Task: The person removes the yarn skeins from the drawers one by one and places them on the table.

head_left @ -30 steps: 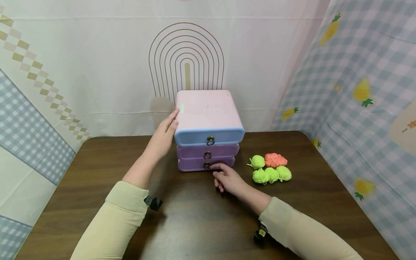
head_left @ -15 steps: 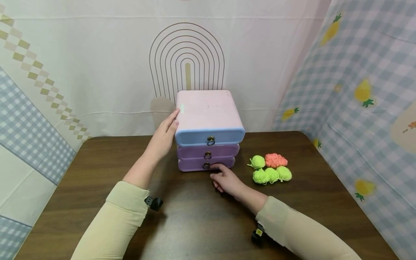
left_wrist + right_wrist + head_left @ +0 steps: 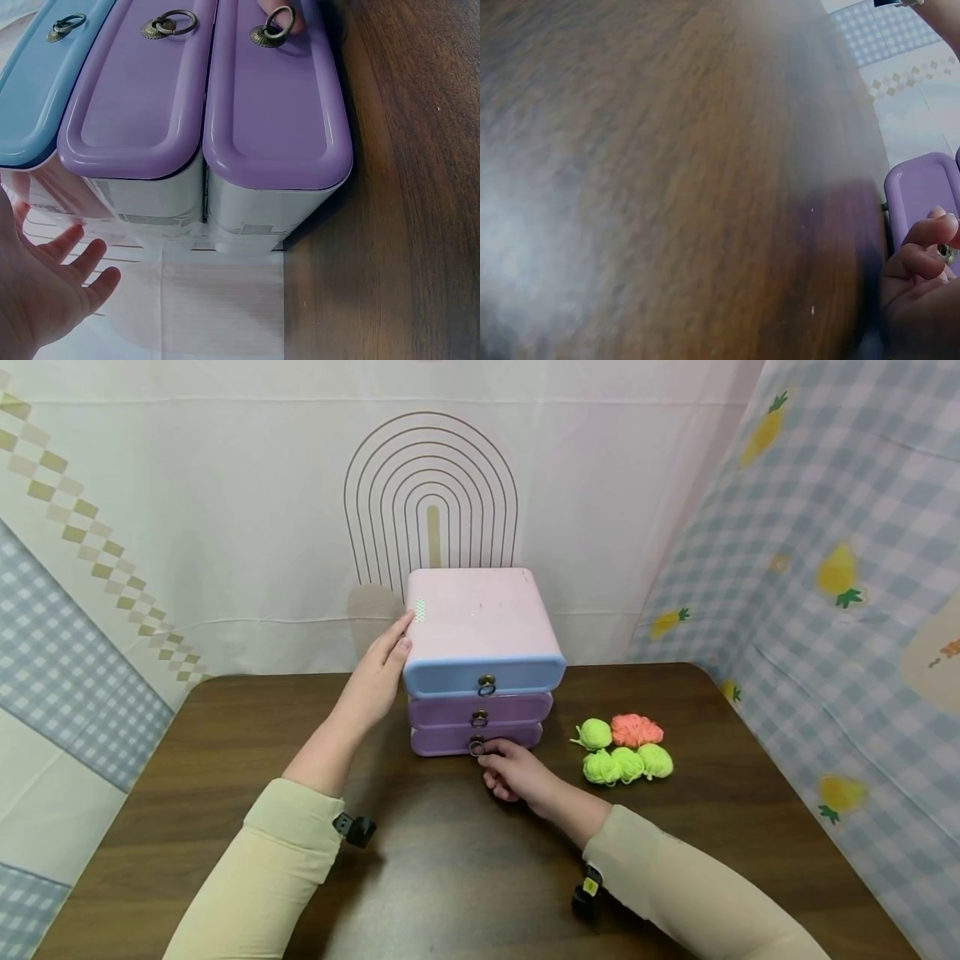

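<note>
The three-drawer box (image 3: 480, 627) stands mid-table, far side, a small green-patterned sticker (image 3: 420, 611) on top. Your left hand (image 3: 371, 681) rests extended against its left side; your right hand's (image 3: 525, 777) curled fingers grip the bottom ring pull (image 3: 268, 35). Lime yarn balls (image 3: 627, 765) and coral yarn (image 3: 636, 730) lie right on dark wood-grain table (image 3: 442, 885).

Room between the sleeves (image 3: 262, 868), drawers (image 3: 448, 712) beyond
</note>
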Tool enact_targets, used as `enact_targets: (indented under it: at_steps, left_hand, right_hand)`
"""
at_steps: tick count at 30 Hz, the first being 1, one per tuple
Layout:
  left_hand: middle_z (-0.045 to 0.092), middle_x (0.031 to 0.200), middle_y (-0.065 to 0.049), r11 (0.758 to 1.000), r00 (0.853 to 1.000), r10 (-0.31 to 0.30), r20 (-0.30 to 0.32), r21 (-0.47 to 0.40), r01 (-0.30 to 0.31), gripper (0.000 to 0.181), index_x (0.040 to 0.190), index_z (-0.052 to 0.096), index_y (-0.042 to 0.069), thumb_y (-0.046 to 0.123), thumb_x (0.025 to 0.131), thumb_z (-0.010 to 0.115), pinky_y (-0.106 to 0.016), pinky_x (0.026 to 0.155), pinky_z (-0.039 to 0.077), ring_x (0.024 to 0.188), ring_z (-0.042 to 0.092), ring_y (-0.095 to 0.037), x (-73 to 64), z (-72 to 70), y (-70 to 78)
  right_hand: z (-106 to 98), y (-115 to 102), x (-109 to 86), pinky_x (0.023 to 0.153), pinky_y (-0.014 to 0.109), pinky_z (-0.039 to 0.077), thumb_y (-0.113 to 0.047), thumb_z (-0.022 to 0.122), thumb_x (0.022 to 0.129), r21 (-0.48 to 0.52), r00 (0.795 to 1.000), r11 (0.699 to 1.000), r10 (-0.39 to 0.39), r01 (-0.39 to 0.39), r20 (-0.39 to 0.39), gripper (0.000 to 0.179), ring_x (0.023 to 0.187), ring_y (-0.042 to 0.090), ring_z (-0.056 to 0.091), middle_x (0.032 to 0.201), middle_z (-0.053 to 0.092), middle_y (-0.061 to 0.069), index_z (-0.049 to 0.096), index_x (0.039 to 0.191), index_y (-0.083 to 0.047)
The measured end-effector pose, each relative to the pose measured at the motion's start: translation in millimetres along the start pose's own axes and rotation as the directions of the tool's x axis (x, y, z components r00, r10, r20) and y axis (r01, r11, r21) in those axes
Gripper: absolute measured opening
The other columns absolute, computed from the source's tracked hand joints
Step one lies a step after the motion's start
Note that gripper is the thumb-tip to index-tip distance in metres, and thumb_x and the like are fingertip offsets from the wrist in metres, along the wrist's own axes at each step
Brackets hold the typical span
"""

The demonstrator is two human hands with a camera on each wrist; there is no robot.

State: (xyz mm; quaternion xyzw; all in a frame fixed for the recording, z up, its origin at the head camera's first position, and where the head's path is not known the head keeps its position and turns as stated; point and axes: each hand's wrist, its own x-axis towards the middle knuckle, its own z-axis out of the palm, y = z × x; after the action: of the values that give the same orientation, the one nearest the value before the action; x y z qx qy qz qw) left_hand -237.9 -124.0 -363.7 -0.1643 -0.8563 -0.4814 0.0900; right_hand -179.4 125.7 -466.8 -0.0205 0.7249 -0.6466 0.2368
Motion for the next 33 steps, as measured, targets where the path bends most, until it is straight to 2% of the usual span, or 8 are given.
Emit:
enact_targets:
  at_steps: [7,14,22,33]
  left_hand:
    - [0.027,0.161,0.0,1.0,1.0,0.002,-0.002,0.0,-0.002,0.052,0.156,0.031,0.032,0.047,0.107,0.033,-0.051,0.118,0.019,0.148,0.023,-0.024,-0.4,0.4,-1.1]
    - [0.027,0.161,0.002,1.0,1.0,0.012,-0.006,-0.005,-0.013,0.051,0.156,0.031,0.034,0.047,0.106,0.033,-0.051,0.118,0.019,0.148,0.023,-0.023,0.3,0.6,0.1]
    - [0.028,0.162,-0.001,1.0,1.0,0.021,-0.011,-0.006,-0.021,0.051,0.156,0.032,0.034,0.046,0.107,0.033,-0.052,0.118,0.019,0.148,0.023,-0.024,1.0,1.4,-1.1]
    - [0.028,0.161,0.001,1.0,1.0,-0.004,-0.016,0.003,0.004,0.051,0.156,0.032,0.036,0.049,0.106,0.033,-0.052,0.118,0.02,0.147,0.023,-0.024,-0.2,0.7,-1.1]
  right_hand:
    - [4.9,-0.6,3.2,0.04,0.02,0.036,-0.013,0.046,0.103,0.013,0.999,1.0,0.028,-0.028,0.034,0.034,0.044,0.006,0.044,0.064,0.058,0.004,0.048,0.134,0.002]
    - [6.1,-1.9,4.0,0.041,0.019,0.036,-0.015,0.042,0.106,0.022,0.999,0.999,0.041,-0.042,0.03,0.036,0.044,0.005,0.043,0.064,0.057,0.003,0.047,0.138,0.002]
    - [6.4,-0.7,4.7,0.039,0.019,0.036,-0.014,0.042,0.106,0.012,0.999,0.999,0.04,-0.041,0.014,0.034,0.042,0.005,0.042,0.062,0.055,0.002,0.05,0.136,0.0]
    - [8.0,-0.1,-1.0,0.038,0.019,0.033,-0.014,0.043,0.106,-0.029,0.999,0.998,0.047,-0.047,0.003,0.031,0.04,0.005,0.042,0.059,0.054,0.0,0.054,0.132,-0.002]
